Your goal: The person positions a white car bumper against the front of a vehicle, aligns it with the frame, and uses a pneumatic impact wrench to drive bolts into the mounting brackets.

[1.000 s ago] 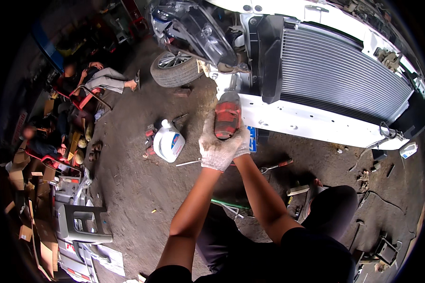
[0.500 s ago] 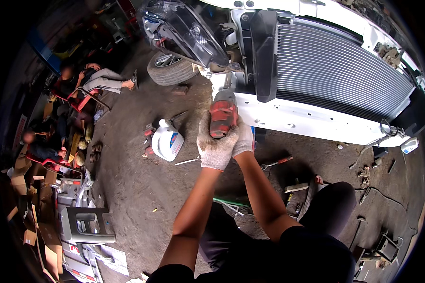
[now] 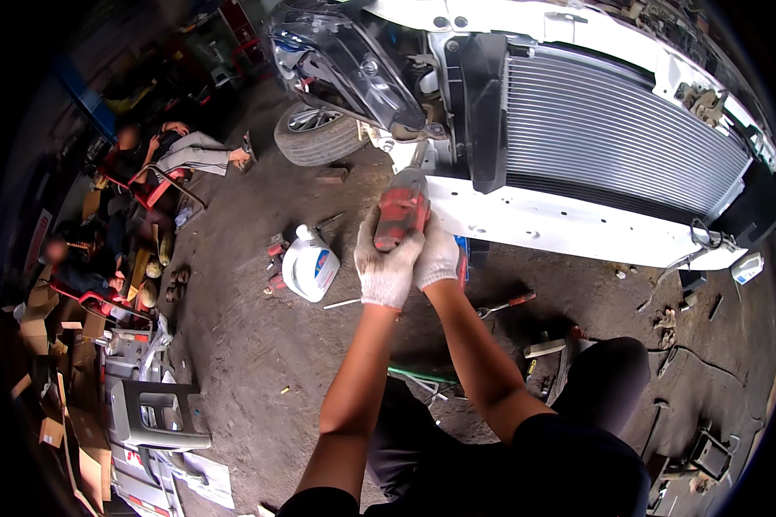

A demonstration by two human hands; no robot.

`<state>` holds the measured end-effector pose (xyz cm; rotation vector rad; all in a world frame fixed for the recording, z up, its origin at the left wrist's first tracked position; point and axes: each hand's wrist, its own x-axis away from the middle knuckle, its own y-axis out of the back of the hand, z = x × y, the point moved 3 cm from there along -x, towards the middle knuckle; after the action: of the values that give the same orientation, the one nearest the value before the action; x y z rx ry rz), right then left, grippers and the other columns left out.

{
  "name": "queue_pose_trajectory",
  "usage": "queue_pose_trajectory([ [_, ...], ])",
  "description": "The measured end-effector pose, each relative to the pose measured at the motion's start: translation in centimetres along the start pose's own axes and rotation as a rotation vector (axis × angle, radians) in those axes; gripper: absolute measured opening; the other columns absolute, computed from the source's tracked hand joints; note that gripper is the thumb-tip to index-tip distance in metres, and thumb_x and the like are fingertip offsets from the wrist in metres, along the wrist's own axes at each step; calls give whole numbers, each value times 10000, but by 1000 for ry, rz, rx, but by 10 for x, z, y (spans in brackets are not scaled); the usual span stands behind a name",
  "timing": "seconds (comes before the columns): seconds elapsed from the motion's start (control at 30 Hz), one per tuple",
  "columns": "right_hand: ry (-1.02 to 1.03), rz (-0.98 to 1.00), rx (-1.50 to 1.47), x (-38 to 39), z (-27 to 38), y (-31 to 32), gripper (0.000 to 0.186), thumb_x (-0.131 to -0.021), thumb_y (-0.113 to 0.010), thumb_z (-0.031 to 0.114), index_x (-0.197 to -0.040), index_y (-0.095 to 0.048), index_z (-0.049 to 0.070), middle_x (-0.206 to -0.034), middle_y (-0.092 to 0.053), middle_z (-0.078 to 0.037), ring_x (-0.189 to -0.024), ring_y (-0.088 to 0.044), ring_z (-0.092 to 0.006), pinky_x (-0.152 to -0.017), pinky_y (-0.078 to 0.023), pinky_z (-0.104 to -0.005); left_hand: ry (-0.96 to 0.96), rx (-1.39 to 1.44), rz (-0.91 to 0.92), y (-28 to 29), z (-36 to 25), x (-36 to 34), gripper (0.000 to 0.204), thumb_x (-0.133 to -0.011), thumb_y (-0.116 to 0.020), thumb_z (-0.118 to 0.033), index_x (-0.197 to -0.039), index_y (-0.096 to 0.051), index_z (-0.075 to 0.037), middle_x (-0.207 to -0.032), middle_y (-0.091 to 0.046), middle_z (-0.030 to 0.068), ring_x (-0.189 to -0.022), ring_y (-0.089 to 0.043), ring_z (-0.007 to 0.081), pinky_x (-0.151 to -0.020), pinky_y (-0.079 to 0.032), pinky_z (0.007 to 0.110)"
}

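Observation:
A red and grey power impact wrench [image 3: 403, 211] points away from me, its nose up against the bracket [image 3: 420, 133] below the car's headlight [image 3: 353, 73]. My left hand [image 3: 384, 271], in a whitish knitted glove, is closed around the back and left side of the tool's body. Gloved the same way, my right hand [image 3: 438, 258] grips the wrench from the right, lower down; most of its fingers are hidden. A red and blue part of the tool [image 3: 463, 258] shows just past that hand. The white bumper beam [image 3: 560, 220] runs off to the right.
A radiator [image 3: 612, 129] stands behind the beam. On the dirt floor lie a white jug [image 3: 310, 265], a wheel [image 3: 315, 136], and a red-handled tool [image 3: 513, 303]. Two seated people [image 3: 185, 151] are at the far left, near cardboard boxes [image 3: 86, 431] and a grey plastic panel [image 3: 159, 414].
The wrench's body has tilted slightly, its rear swinging a little to the left with both hands still on it. The whole view has shifted slightly.

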<state>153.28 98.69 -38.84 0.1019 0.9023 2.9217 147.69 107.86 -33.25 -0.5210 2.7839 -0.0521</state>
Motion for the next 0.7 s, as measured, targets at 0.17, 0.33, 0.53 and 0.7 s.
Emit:
queue_pose_trajectory([
  [0.17,106,36,77,16,10,4,507,-887,-593,408,-1287,-505,110,-1028,-703,-162,-962,-680,-345,-829,-533,-432,-98,11,-27,17,9,20,733,-722,-761,-58,-1365,-439,84,-1236,-589,165,-1069,-604,223,-937,-499,343],
  [0.33,116,127,170,20,28,-11,615,-856,-627,421,-1369,-451,132,-1051,-699,-163,-979,-677,-343,-827,-534,-425,-9,145,-100,38,17,14,772,-690,-797,-74,-1360,-445,78,-1243,-593,162,-1098,-599,218,-946,-495,333],
  [0.53,158,5,-205,-28,-12,-62,657,-832,-644,434,-1409,-420,213,-1091,-690,-189,-985,-670,-372,-827,-532,-462,-48,-28,-53,33,11,-9,748,-711,-795,-86,-1359,-455,66,-1213,-608,162,-1068,-606,208,-924,-499,329],
  [0.7,237,-42,-265,-53,-37,-84,716,-840,-638,396,-1461,-354,182,-1054,-697,-198,-958,-681,-366,-793,-544,-458,-99,-141,-63,24,15,-13,723,-728,-789,-124,-1350,-471,63,-1204,-622,149,-1054,-609,198,-941,-486,328],
])
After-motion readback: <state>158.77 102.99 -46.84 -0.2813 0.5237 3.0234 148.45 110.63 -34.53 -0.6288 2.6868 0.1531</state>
